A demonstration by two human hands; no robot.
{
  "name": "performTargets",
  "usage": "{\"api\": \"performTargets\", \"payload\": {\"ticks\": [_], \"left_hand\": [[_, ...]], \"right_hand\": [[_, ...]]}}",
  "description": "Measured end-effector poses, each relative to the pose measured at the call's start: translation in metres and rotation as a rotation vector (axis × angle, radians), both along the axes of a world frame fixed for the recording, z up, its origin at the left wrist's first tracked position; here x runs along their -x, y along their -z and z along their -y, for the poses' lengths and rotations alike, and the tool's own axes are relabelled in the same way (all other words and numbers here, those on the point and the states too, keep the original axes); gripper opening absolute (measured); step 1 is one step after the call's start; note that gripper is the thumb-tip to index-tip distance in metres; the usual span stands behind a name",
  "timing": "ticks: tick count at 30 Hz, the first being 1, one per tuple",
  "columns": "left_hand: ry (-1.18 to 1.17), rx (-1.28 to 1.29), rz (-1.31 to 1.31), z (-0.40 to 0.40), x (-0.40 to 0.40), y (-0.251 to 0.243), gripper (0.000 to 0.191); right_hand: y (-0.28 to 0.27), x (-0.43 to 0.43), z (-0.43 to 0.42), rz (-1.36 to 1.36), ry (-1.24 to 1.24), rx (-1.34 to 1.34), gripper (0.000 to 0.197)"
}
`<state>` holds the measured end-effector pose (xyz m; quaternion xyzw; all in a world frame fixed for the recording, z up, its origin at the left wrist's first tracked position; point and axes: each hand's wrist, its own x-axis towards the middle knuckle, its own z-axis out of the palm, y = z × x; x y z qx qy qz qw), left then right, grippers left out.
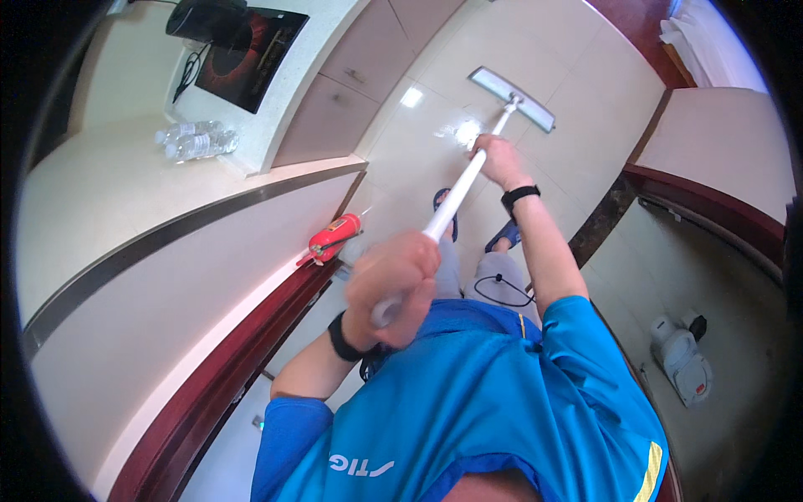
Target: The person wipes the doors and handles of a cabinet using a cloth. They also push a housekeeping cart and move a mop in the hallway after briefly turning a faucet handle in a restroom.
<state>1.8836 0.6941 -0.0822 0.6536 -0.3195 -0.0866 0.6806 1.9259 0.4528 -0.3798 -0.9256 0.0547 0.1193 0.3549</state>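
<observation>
A flat mop with a white pole [459,191] slants away from my body. My left hand [392,282], blurred, is wrapped around the upper end of the pole near my waist. Farther down the shaft, my right hand [502,162] grips it with bent fingers. The wide, pale mop head [486,81] lies on the glossy tiled floor [564,147] ahead of my feet. Its joint to the pole sits near the middle of the head. Both wrists wear black bands.
A red fire extinguisher [334,238] stands by the wall at left. Two plastic bottles [201,145] lie on the counter [241,147] near a black-and-red box [251,63]. Beige cabinets [342,94] border the floor. Through a doorway at right is a toilet [680,357]. Slippers [502,237] are on my feet.
</observation>
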Motion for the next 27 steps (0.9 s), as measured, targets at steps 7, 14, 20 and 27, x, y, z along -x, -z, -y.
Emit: {"api": "performTargets", "payload": {"ticks": [7,14,20,27], "left_hand": [[-0.173,0.098,-0.200,-0.039,-0.038,-0.075,0.019],[-0.170,0.118,-0.198,-0.050,-0.076,-0.101,0.035],[-0.035,0.181,-0.074,-0.040,-0.095,-0.102,0.043],[-0.085,-0.021,-0.099,0.006,-0.088,-0.055,0.028]], "right_hand": [[-0.031,-0.003,-0.068,0.046,-0.126,-0.034,0.027],[-0.061,-0.029,-0.088,0.083,-0.177,0.002,0.025],[-0.074,-0.055,-0.057,0.179,-0.141,0.010,0.022],[-0.038,-0.103,0.005,0.240,-0.093,0.070,0.024]]}}
